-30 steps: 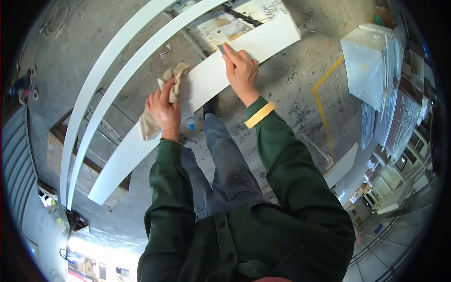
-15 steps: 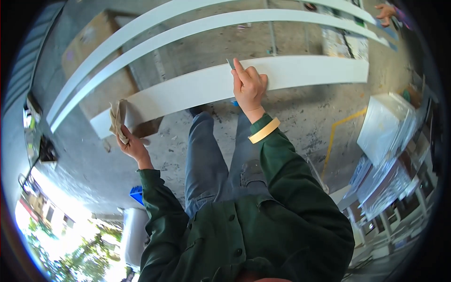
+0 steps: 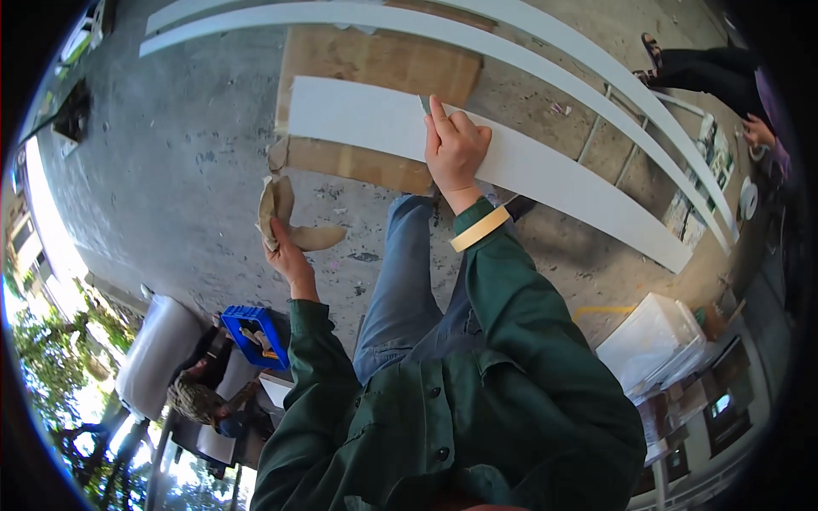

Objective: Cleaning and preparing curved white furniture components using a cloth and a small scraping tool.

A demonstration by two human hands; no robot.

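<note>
My left hand (image 3: 289,258) is closed on a crumpled beige cloth (image 3: 277,204), a loose end of which hangs out to the right. It is above the floor, apart from the long white board (image 3: 358,106). My right hand (image 3: 457,145) is over the board, with a yellowish band round the sleeve. Its fingers close on a thin, flat grey-green blade (image 3: 426,104), the index finger stretched along it. The hand hides most of this tool, and I cannot tell whether it touches the board.
Cardboard (image 3: 375,55) lies under the board's left end. Two long white strips (image 3: 545,53) run beyond it. Another person's hand (image 3: 757,132) shows at far right. A blue crate (image 3: 256,336) and a seated person (image 3: 204,396) are at lower left; wrapped white panels (image 3: 652,345) stand at right.
The view has turned left. My left hand has come away from the board's left end with the cloth, which hangs looser. My right hand is now nearer that end, still gripping the blade.
</note>
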